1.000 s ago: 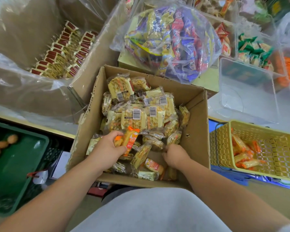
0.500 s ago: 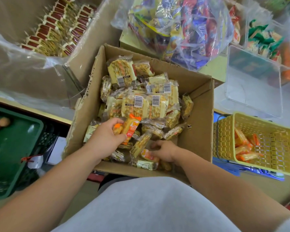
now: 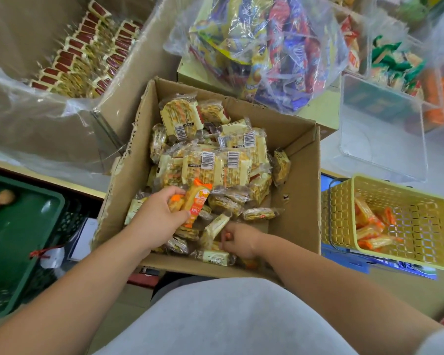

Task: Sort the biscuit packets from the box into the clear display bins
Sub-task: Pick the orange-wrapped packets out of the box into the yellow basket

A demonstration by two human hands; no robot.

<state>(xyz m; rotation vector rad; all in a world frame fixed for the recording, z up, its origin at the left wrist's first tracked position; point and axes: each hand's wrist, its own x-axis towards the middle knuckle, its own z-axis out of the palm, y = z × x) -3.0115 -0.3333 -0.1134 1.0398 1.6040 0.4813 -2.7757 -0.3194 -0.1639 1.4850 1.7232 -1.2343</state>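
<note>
Left hand (image 3: pixel 159 221) clamps orange biscuit packets (image 3: pixel 196 201) | right hand (image 3: pixel 239 239) among cream packets (image 3: pixel 213 228), grip unclear | brown cardboard box (image 3: pixel 303 188): bare floor right of that hand

Cardboard box (image 3: pixel 300 175): plain brown. Biscuit packets (image 3: pixel 241 165) inside: pale yellow and golden under clear wrap, white barcode labels striped black. Orange packet (image 3: pixel 197 201) near box's left wall: bright orange, white band, red print. Basket (image 3: pixel 420 221): yellow, open lattice pattern; basket packets (image 3: pixel 369 233) orange and yellow. Tray (image 3: pixel 18 226): dark green. Display bin (image 3: pixel 382 142): clear, colourless. Plastic bag (image 3: pixel 267 47): clear, contents blue, red, yellow. Packet rows (image 3: pixel 69 60) in big box (image 3: pixel 144 60): dark red tops, cream edges. Garment (image 3: pixel 228 319): light grey.
</note>
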